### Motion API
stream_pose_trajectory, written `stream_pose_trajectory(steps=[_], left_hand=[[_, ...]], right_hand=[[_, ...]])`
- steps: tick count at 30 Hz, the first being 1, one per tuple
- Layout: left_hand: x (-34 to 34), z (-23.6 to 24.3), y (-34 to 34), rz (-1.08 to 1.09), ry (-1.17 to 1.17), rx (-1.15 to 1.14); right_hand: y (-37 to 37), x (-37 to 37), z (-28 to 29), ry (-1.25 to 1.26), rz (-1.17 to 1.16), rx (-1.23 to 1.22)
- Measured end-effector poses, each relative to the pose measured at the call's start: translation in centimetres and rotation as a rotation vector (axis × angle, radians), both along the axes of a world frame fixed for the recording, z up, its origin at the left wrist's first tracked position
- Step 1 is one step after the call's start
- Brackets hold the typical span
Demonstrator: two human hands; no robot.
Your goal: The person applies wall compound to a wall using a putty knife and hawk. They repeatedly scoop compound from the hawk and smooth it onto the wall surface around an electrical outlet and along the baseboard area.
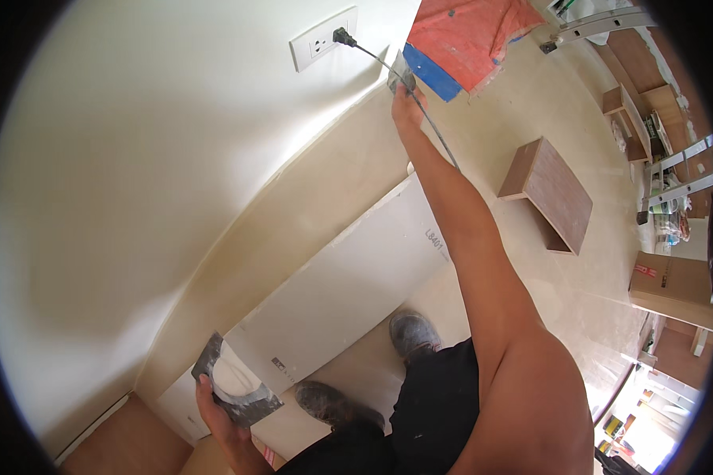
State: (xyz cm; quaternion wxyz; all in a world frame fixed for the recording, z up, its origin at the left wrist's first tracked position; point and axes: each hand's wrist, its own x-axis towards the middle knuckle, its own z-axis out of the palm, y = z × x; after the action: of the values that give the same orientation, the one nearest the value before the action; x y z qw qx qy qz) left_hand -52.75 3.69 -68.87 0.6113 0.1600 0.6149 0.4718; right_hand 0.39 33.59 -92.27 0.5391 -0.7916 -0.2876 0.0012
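My left hand [220,416] grips the edge of a dark, flat putty board [255,410] at the lower left. A mound of white putty [234,374] lies on that board. My right arm reaches far forward, and my right hand [409,109] is closed round a grey putty knife [402,73]. The blade is up by the end of the white wall [174,142]; whether it touches the wall I cannot tell. A black power cord [433,125] runs past this hand from a plug [343,36] in the white wall outlet [310,45].
A long white board [333,277] lies along the wall beside my shoes [412,334]. To the right stands a low wooden step stool [558,190]. Red cloth [475,39] covers the far floor. Ladder parts [610,24] and a cardboard box [673,286] line the right side.
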Motion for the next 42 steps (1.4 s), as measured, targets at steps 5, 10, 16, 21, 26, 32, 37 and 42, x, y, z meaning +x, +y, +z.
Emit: stream_pose_trajectory(steps=[5, 10, 16, 21, 26, 32, 37, 42], left_hand=[[0.3, 0.7, 0.1, -0.008, 0.011, -0.067], [0.5, 0.7, 1.0, -0.047, -0.030, -0.091], [0.5, 1.0, 1.3, -0.069, -0.052, -0.108], [0.1, 0.5, 1.1, -0.088, -0.062, -0.119], [0.9, 0.9, 1.1, -0.020, -0.105, -0.174], [0.7, 0.8, 1.3, -0.106, -0.124, -0.142], [1.2, 1.0, 1.9, -0.107, -0.130, -0.147], [1.1, 1.1, 1.6, -0.080, -0.134, -0.178]], right_hand=[[2.2, -1.7, 4.2, 0.121, -0.053, -0.082], [3.3, -5.1, 2.4, -0.113, -0.090, 0.100], [-0.2, -5.4, 4.0, 0.093, 0.059, 0.031], [1.6, -3.0, 4.5, 0.026, -0.085, -0.009], [3.9, -4.6, 4.1, -0.083, -0.108, 0.053], [1.2, -4.3, 4.7, 0.099, 0.016, 0.013], [1.9, -3.1, 5.8, 0.119, -0.112, -0.007], [3.0, -2.5, 5.7, 0.111, -0.078, 0.016]])
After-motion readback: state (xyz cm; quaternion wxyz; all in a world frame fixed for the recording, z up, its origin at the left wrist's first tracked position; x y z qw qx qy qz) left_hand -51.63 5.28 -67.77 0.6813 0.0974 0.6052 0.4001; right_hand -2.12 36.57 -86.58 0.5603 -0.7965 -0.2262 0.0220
